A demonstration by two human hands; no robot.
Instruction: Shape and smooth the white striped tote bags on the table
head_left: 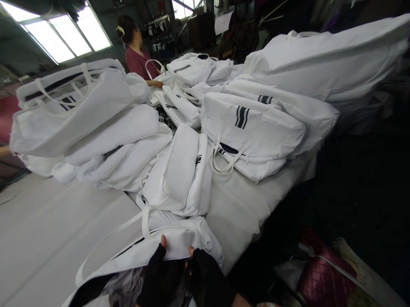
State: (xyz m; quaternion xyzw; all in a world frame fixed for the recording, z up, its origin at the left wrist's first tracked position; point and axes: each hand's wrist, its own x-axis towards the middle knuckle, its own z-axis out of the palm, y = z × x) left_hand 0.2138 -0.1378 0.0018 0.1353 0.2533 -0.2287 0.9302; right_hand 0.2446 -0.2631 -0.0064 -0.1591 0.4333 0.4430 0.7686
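Note:
An open white bag [181,239] lies at the near edge of the table, its dark lining and some grey material showing inside. My left hand [160,277], in a black fingerless glove, is closed on the bag's rim, thumb on the outer white side. Just right of it, my right hand [205,278], gloved the same way, pinches the same rim near the bag's right end. The fingers of both hands are mostly hidden inside the opening. A white strap [106,237] loops up from the bag to the left of my hands.
White bags with dark stripes [251,120] are heaped across the table [52,223]. More bags [70,114] are piled at left. A person in a pink top [137,61] stands behind; another is at the left edge. A shiny maroon quilted item [328,279] lies lower right.

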